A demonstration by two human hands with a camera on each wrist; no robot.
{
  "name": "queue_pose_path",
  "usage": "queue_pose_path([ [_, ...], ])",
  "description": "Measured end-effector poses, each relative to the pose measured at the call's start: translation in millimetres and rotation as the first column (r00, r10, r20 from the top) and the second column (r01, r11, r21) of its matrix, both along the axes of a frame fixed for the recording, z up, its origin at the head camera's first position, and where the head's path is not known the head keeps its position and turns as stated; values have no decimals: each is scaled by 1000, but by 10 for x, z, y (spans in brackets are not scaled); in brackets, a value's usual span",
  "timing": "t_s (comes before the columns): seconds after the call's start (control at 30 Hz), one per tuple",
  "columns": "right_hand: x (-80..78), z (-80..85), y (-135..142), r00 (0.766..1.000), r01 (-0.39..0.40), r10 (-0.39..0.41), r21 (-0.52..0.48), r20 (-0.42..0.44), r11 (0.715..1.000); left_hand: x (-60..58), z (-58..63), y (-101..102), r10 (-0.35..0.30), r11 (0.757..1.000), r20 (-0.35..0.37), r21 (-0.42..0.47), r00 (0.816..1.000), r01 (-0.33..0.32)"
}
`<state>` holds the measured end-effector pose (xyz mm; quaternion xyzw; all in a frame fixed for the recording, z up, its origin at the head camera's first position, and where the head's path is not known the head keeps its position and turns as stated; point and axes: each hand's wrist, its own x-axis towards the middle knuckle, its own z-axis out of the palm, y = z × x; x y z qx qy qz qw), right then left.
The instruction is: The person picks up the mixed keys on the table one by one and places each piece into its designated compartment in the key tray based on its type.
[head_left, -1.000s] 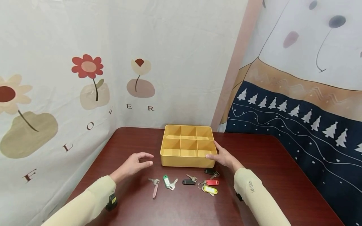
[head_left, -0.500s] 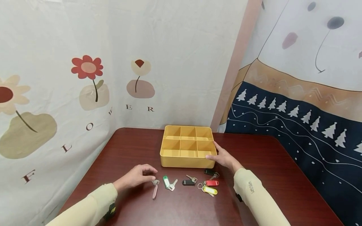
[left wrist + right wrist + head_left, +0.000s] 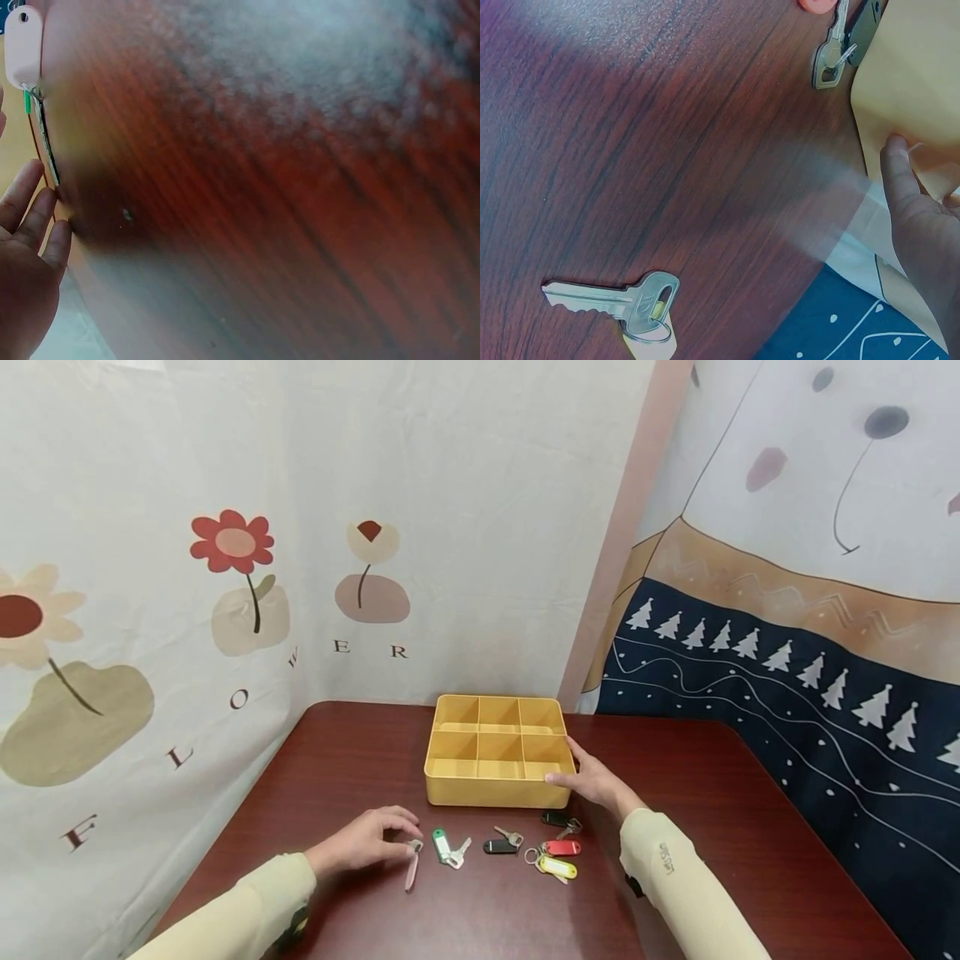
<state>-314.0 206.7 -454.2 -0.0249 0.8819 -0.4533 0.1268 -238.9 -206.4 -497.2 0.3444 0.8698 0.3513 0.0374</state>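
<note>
My left hand reaches over a key with a pink tag, left of the box. Its thumb and forefinger stand apart at the key. In the left wrist view the tag looks pale, and the key's blade ends by the straight fingers. Contact there is hard to tell. A yellow divided box with six open compartments stands at the back. My right hand grips its front right corner, thumb at the front and fingers along the right side, partly hidden.
Before the box lie a green-tagged key, a black-tagged key, another black tag with a key, a red tag and a yellow tag with a key. Printed curtains border the dark red table.
My left hand has come down and nearer, from beside the box to the pink-tagged key. The right hand keeps its grip on the box, which has not moved.
</note>
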Motion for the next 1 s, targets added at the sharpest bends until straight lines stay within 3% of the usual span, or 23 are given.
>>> queue_pose_path([
  [0.17, 4, 3, 6, 1000, 3, -3, -6, -1, 1000, -10, 8, 21, -3, 999, 20, -40, 1000, 4],
  [0.6, 8, -1, 14, 1000, 5, -5, -36, 3, 999, 13, 7, 58, -16, 996, -19, -88, 1000, 14],
  [1.0, 8, 0, -5, 1000, 5, -5, -36, 8, 999, 31, -31, 51, -55, 994, -93, -97, 994, 46],
])
